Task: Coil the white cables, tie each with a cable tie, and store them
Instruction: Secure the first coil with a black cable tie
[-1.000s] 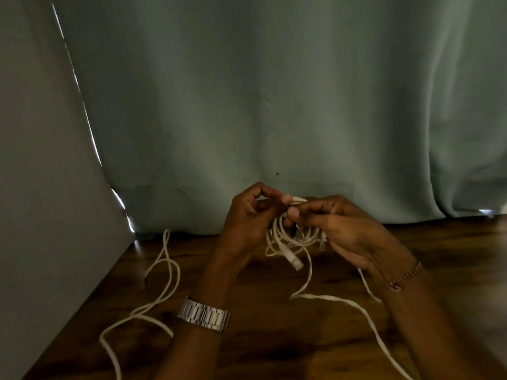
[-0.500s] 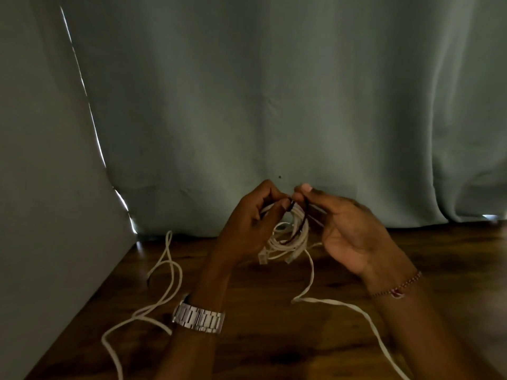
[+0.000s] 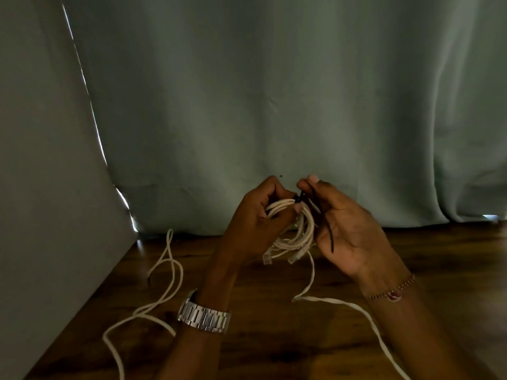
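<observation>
wooden surface (image 3: 274, 338): dark, grained, running from the near edge back to the curtain.
loose white cable (image 3: 354, 307): trails from the coil down across the wood toward the near right edge.
second white cable (image 3: 162, 283): lies in slack loops on the wood at left, apart from the hands.
watch (image 3: 204, 318): metal-link band on the left wrist.
bracelet (image 3: 395, 290): thin beaded band on the right wrist.
left hand (image 3: 255, 226): fingers curled round the top of the coil, thumb pressed on the strands.
coiled white cable (image 3: 297, 231): held in the air between the two hands, above the wood; two clear plug ends hang at its bottom.
right hand (image 3: 348, 229): palm turned toward the camera, thumb and forefinger pinching the tie at the top of the coil, other fingers loosely bent.
black cable tie (image 3: 327, 229): passes over the coil's top; its tail hangs down in front of the right palm.
curtain (image 3: 274, 105): grey-green, folded, behind everything.
</observation>
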`<state>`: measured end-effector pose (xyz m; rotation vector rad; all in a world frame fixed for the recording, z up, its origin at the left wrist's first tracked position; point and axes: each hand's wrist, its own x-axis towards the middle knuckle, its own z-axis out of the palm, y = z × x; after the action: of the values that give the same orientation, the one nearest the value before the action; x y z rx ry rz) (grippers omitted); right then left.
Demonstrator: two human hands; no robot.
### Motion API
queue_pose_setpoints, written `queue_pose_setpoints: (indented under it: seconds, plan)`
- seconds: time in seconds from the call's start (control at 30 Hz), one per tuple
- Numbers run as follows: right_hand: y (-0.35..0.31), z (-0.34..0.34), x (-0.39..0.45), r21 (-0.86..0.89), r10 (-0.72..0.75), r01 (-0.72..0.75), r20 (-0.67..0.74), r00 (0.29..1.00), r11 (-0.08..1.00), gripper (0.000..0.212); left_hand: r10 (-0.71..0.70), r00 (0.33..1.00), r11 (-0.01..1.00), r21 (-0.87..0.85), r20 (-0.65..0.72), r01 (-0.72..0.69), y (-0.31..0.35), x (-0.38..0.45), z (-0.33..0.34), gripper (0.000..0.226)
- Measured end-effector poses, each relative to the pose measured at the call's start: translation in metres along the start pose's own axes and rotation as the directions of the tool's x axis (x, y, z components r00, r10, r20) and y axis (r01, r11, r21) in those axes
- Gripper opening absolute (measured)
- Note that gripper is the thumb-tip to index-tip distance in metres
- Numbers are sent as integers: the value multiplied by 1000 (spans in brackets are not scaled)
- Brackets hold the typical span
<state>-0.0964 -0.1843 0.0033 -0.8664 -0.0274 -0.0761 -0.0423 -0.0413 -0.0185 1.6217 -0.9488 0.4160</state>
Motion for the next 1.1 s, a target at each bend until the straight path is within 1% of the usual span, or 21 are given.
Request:
queue_pose_setpoints:
  seconds: [0.1,0.2,0.33,0.37,0.43,0.5,0.7,0.8,0.9,0.97,1.0,1.03,1.07,1.1]
  plan:
    - [0,-1,0,-45,-15,15,11,1000,999,21,-5,1000,1000,-3,8,5,1,-1,0,16]
    - [-3,-3,0,-128,-62,61,-3,998,990,15,-14,1000,1000,-20,7,14,1,-1,0,13]
    - [-5,-5,-1,-269,-50,52,15,999,962,26,14,1000,998,-55,-12,-14,3,0,2,10]
    - [-4,-5,-1,-288,-42,46,18,999,956,27,9,1000,996,-87,-8,-10,4,0,2,10]
    - [-2,-4,-1,-313,-31,34,15,999,949,25,-11,1000,992,-126,15,13,5,-1,2,19]
    - [-2,-5,-2,-340,-32,33,10,999,940,25,-27,999,995,-99,25,29,5,-1,1,23]
    - [-6,-8,-2,-449,-28,30,12,1000,893,26,-9,1000,1000,11,3,9,0,0,1,17]
    - [-8,-10,0,-549,-51,62,34,998,834,31,-16,1000,995,98,-17,17,-1,1,0,26]
    - [-9,-9,-2,-704,-98,127,81,992,699,33,-22,999,994,108,-42,27,-1,1,1,28]
    - [-8,-8,-2,-787,-216,219,112,970,576,27,-30,997,989,143,-71,40,-3,1,1,27]
    - [-8,-8,-2,-828,-313,286,142,939,482,21,-36,995,986,160,-88,50,-5,1,1,25]
    - [-8,-9,-2,-868,-412,347,189,892,355,13,-46,994,983,170,-103,63,-7,1,1,22]
    - [-9,-9,-3,-898,-473,383,248,845,214,6,-58,992,981,177,-115,77,-8,1,0,20]
    - [-10,-9,-5,-914,-490,396,306,816,90,4,-70,990,979,184,-118,91,-9,1,-1,21]
